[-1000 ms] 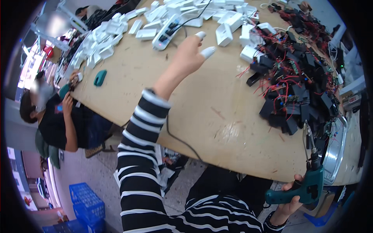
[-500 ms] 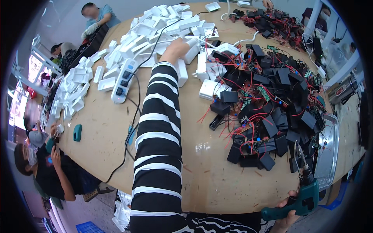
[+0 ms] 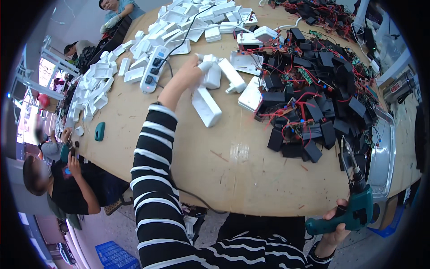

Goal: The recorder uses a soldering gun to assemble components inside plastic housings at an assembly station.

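Observation:
My left hand [image 3: 193,71] reaches over the table, white coverings on its fingertips. Its fingers close on a white plastic case [image 3: 212,78], though motion blurs the grip. Beside it lie a longer white case [image 3: 206,107] and a narrow white case [image 3: 231,75] with a plug-like end. An open white shell [image 3: 246,62] and another white case [image 3: 251,95] rest by the black parts. At the lower right my right hand [image 3: 336,219] is wrapped round the handle of a green soldering gun [image 3: 358,210], its metal tip pointing up and away.
White cases [image 3: 179,22] are heaped at the far left, near a white power strip [image 3: 154,69] with black cords. Black boxes with red wires and circuit boards [image 3: 322,89] pile up at right, beside a metal tray [image 3: 383,157]. A green shell [image 3: 99,131] lies left; co-workers [image 3: 67,179] sit beyond.
My left hand has drawn back toward me from the white heap, and several white cases now lie nearer. My right hand keeps its hold on the soldering gun. The whole view has shifted.

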Motion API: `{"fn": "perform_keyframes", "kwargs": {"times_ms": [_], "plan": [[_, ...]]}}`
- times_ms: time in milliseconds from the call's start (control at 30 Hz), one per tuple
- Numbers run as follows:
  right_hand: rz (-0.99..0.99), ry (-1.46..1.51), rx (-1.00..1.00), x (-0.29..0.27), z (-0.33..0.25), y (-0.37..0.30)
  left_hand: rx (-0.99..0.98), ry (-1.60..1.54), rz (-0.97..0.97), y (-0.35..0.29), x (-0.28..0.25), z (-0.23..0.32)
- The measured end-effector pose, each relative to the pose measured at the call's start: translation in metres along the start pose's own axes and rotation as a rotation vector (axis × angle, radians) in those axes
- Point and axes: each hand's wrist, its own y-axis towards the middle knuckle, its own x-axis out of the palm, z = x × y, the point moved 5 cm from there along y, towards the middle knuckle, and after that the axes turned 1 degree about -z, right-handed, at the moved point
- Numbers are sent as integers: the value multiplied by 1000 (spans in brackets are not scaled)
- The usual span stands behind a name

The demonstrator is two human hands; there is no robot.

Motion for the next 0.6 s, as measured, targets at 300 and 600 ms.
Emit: {"fn": "perform_keyframes", "kwargs": {"times_ms": [300,600], "plan": [[-43,101,-44,-17,-10,-18,229,138,-22,-78,3,12],[-65,185,-60,-29,-8,-29,427,375,97,-136,43,32]]}}
